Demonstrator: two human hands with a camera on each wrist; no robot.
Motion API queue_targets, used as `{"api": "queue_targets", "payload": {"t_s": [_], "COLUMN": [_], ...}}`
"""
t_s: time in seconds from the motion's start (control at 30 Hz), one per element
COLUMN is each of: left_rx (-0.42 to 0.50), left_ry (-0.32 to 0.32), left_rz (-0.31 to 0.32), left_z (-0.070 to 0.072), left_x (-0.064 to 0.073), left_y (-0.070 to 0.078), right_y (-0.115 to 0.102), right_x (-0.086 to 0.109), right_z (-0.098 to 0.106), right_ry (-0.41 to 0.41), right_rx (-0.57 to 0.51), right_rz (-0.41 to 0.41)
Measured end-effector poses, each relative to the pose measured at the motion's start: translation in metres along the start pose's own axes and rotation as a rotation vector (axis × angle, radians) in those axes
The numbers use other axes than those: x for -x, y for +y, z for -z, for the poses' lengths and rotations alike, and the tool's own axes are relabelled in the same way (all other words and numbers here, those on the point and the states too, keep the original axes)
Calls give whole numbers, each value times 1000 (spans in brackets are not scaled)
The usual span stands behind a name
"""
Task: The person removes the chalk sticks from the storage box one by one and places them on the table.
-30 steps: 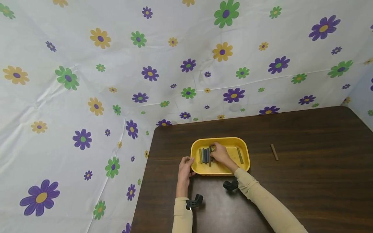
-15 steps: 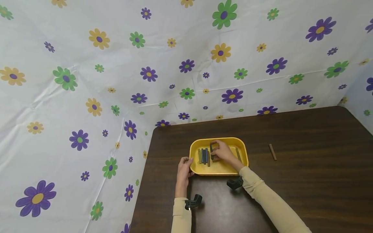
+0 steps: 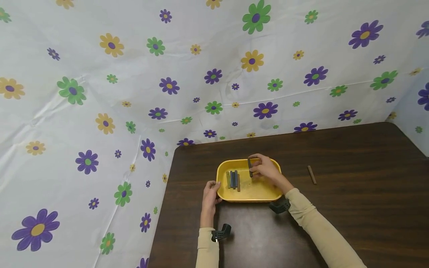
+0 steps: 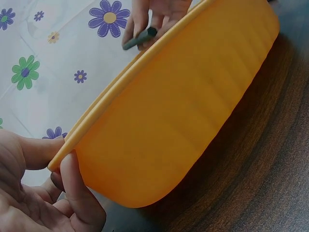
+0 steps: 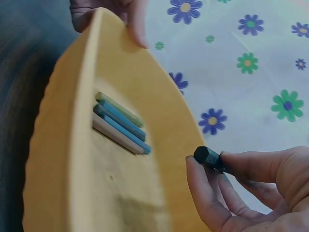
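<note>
A yellow plastic tray (image 3: 256, 194) stands on the table. My left hand (image 3: 209, 195) pinches its left rim, thumb over the edge and fingers against the outside. Between the thumb and fingers of my right hand (image 3: 266, 169) is a dark green crayon (image 5: 208, 157) with six flat sides. It hangs above the tray near the far rim, apart from the others; in the left wrist view this dark green crayon (image 4: 140, 38) shows above the rim. Several crayons lie side by side in the tray's left part: an olive one (image 5: 118, 107), blue ones (image 5: 123, 118) and a brown one (image 5: 116, 134).
A lone brown crayon (image 3: 312, 175) lies on the dark wood table (image 3: 352, 193), right of the tray. White flowered sheeting (image 3: 187, 74) hangs behind the table and along its left side. My right hand and forearm cover the tray's right part.
My right hand has lifted the dark green crayon from beside the row and carried it right and toward the far rim. My left hand stays at the tray's rim.
</note>
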State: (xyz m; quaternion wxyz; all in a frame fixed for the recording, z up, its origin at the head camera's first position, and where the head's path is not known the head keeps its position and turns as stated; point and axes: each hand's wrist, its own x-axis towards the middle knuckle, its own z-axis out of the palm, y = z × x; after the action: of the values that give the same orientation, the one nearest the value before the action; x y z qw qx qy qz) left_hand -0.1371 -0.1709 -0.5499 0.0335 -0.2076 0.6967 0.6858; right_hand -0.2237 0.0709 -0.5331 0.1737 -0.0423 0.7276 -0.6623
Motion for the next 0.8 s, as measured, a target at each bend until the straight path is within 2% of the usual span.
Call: {"api": "queue_targets", "payload": {"t_s": [0.1,0.13,0.37,0.63,0.8], "left_rx": [4,5,-4,-6,-11], "left_ry": [12,19,32,28,14], "left_rz": [-2,-5,8,-6,-8], "left_z": [2,2,1,0,0], "left_x": [-14,-14,-14,-13,-6], "left_y": [-17,-18,-19,-18,-11], "right_y": [-3,-3,-6,-7,-1], "right_x": [2,3,11,21,26], "right_z": [7,9,33,65,82], "right_ry": [18,26,53,76,112], "right_rx": [-11,-10,-20,1,34], "right_rz": [7,9,16,31,37]}}
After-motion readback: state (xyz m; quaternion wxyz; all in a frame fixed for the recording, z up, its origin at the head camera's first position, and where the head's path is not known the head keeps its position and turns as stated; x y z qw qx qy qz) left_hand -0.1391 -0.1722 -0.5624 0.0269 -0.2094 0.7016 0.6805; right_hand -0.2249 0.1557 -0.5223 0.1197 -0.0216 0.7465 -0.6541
